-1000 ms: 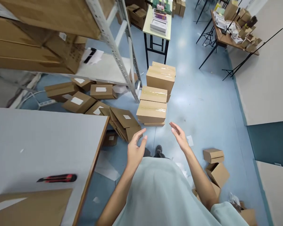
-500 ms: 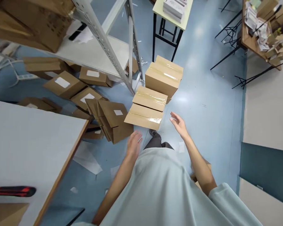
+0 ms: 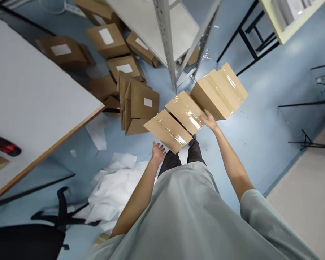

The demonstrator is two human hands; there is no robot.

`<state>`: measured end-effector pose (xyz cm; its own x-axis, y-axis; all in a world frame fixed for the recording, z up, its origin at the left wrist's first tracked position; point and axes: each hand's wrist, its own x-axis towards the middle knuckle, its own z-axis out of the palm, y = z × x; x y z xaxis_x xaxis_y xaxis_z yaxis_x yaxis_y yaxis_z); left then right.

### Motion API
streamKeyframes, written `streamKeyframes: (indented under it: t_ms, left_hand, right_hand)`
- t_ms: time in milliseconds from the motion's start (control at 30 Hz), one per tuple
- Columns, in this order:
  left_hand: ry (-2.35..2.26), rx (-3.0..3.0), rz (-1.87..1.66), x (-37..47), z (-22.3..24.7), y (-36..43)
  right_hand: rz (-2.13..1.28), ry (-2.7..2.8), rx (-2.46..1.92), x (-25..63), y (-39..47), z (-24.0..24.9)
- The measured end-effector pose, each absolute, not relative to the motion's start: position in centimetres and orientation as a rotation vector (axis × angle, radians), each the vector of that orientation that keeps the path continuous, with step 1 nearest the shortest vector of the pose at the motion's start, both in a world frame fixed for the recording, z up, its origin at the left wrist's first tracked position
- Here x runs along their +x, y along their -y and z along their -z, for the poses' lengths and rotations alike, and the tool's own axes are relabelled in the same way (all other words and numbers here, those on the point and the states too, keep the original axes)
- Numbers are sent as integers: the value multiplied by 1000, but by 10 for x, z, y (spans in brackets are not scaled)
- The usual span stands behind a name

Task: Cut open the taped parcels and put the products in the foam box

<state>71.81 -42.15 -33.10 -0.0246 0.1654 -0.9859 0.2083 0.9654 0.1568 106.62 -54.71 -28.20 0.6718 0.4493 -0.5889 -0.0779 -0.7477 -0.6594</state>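
Two flat-topped, taped cardboard boxes stand in front of me, a nearer box [image 3: 168, 130] and a middle box [image 3: 184, 111], with a dark gap between them. Beyond them, up to the right, are larger taped boxes [image 3: 219, 90]. My right hand [image 3: 209, 120] is at the right edge of the middle box, fingers apart over its taped end; whether it presses on the box is unclear. Just below the nearer box's left part, my left hand [image 3: 158, 151] is spread and holds nothing.
Labelled cartons [image 3: 112, 39] and folded cardboard [image 3: 142, 104] lie left of a metal shelf [image 3: 166, 39]. A white table [image 3: 43, 97] stands at left, above white sheets [image 3: 116, 187] and a black chair [image 3: 27, 240]. A yellowish table [image 3: 287, 29] is upper right.
The view has turned, and the boxes now lie on a slant. My right hand has come to the middle box's edge. My left hand's fingers have spread. White sheets and a chair have come into view.
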Motion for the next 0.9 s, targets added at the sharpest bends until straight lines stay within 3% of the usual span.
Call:
streamKeyframes:
  t_ms: [300, 533, 733, 900]
  left_hand:
    - [-1632, 171, -226, 737, 379, 434]
    - [-1580, 190, -330, 730, 408, 440]
    - [-1485, 233, -429, 729, 393, 450]
    - [-1530, 247, -405, 707, 348, 461]
  right_hand:
    - [-1450, 348, -2004, 1116, 497, 340]
    - [-1491, 363, -1856, 1103, 499, 356]
    - [-1497, 338, -1917, 1096, 503, 342]
    - [-1452, 486, -1878, 1088, 520, 305]
